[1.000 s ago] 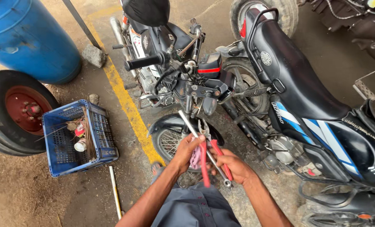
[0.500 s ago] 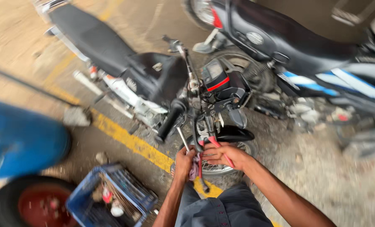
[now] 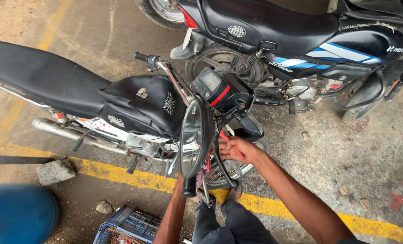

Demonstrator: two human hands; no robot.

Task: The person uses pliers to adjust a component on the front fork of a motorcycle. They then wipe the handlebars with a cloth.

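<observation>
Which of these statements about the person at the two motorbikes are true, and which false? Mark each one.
1. The right hand grips a red-handled tool beside the front wheel. True.
2. The left hand is in plain view. False: the mirror hides it; only the forearm shows.
3. A yellow line runs across the floor under the near motorbike. True.
4. The crate at the bottom edge is green. False: it is blue.
5. The far motorbike has a white seat. False: the seat is black.
</observation>
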